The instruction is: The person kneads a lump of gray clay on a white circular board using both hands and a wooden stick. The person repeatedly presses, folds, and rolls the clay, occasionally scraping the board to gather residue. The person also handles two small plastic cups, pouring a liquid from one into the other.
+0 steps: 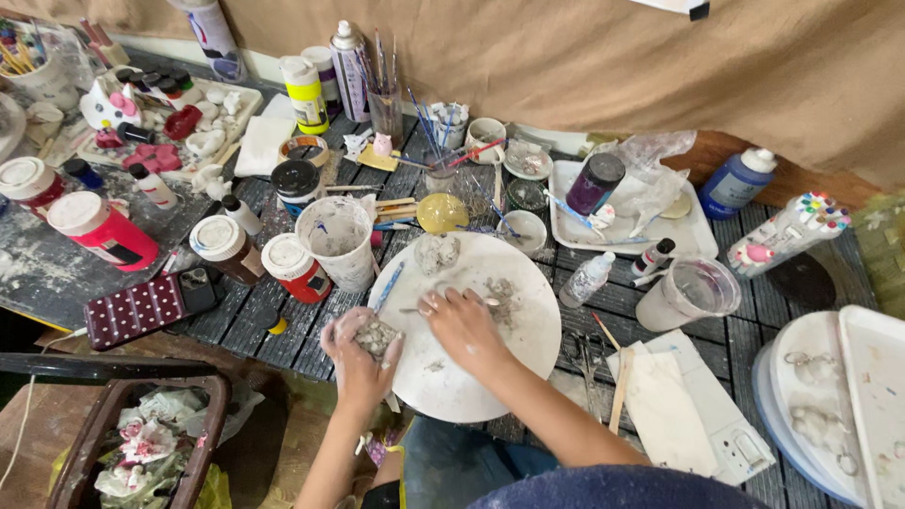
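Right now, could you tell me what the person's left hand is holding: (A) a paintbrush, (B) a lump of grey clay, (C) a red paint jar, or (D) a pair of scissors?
B: the left hand cups a lump of grey clay at the edge of the round white board, while the right hand rests flat on the board.

Left hand cupped, right hand flat
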